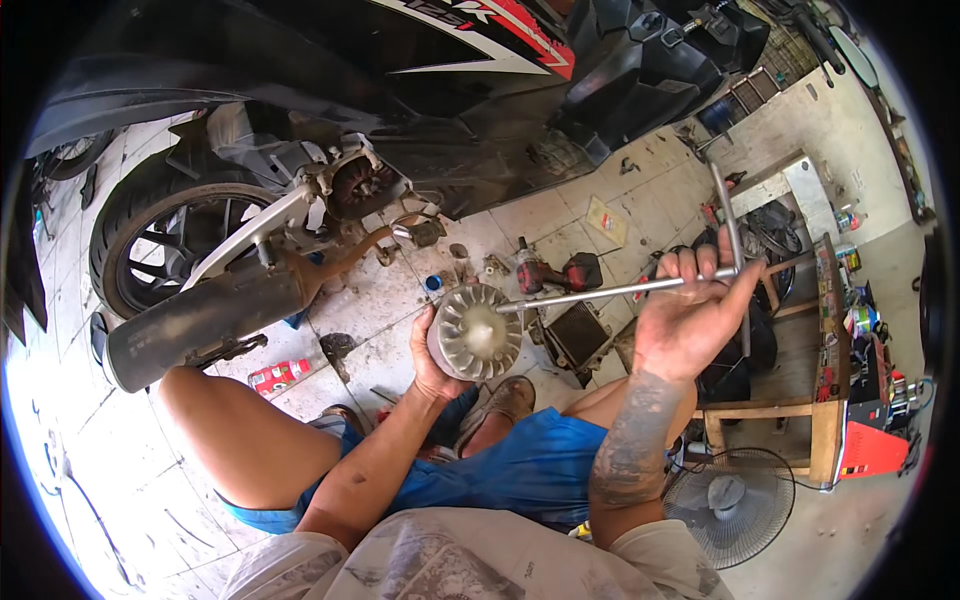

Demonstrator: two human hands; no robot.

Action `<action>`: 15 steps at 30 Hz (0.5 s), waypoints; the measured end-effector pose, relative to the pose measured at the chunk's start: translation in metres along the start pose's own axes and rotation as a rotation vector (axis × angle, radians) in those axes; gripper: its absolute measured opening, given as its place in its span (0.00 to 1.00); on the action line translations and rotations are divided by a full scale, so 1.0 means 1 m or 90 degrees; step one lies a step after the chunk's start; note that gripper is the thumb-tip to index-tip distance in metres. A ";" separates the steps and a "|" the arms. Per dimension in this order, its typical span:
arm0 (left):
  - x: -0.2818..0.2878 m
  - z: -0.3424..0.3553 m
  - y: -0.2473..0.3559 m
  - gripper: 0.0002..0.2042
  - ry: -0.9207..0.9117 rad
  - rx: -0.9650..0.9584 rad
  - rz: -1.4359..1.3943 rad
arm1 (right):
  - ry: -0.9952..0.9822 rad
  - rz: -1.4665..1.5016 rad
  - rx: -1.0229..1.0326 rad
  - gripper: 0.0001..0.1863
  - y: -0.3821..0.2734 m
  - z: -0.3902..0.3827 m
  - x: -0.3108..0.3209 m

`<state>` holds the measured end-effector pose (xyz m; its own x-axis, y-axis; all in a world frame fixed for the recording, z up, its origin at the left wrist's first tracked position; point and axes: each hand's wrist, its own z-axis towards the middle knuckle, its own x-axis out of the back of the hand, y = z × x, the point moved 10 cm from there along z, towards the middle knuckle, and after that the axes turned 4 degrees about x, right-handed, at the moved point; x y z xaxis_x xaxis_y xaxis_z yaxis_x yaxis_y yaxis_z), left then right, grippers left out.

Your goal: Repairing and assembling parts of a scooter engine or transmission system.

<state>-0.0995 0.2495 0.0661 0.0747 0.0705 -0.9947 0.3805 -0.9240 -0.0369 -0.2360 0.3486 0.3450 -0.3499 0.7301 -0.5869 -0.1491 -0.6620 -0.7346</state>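
Note:
My left hand (437, 372) is closed around the lower left rim of a round, silvery fan wheel (478, 335), its ring of curved fins facing up. A long T-handle wrench (590, 296) lies across the palm of my right hand (682, 325). The fingers of that hand curl over the shaft close to the crossbar (722, 205). From there the shaft runs left, and its tip meets the upper right edge of the fan wheel as seen here. Whether the tip touches the wheel or only passes in front, I cannot tell.
A black scooter (300, 50) stands ahead, with its exhaust muffler (205, 325) and rear wheel (150, 250) at left. On the tiled floor lie a red cordless impact driver (540, 272), a red bottle (280, 376) and a blue cap (433, 283). A fan (728, 500) and wooden bench (825, 430) are at right.

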 end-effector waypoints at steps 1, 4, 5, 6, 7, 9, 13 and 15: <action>0.003 0.000 -0.001 0.35 0.009 0.005 0.007 | 0.023 0.056 0.013 0.26 0.004 -0.008 -0.012; 0.005 -0.001 -0.009 0.35 0.020 0.021 0.020 | -0.078 0.156 -0.007 0.26 0.011 -0.003 -0.022; 0.007 -0.002 -0.012 0.34 0.025 0.028 0.021 | -0.204 0.194 -0.044 0.26 0.016 0.002 -0.028; 0.008 -0.005 -0.012 0.34 0.026 0.028 0.021 | -0.443 0.317 -0.247 0.25 0.034 0.001 -0.043; 0.012 -0.005 -0.016 0.34 0.034 0.042 0.000 | -0.461 0.299 -0.331 0.24 0.052 0.008 -0.035; 0.017 -0.003 -0.020 0.34 0.053 0.060 -0.017 | -0.362 0.197 -0.375 0.21 0.073 0.014 -0.023; 0.026 -0.002 -0.023 0.35 0.068 0.069 -0.030 | -0.072 -0.016 -0.188 0.16 0.070 -0.004 -0.011; 0.028 -0.001 -0.026 0.36 0.075 0.085 -0.026 | -0.055 -0.123 -0.067 0.12 0.050 -0.005 -0.008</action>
<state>-0.1068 0.2760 0.0394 0.1716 0.1459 -0.9743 0.2609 -0.9604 -0.0978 -0.2361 0.3100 0.3111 -0.4032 0.8214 -0.4034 -0.1257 -0.4864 -0.8646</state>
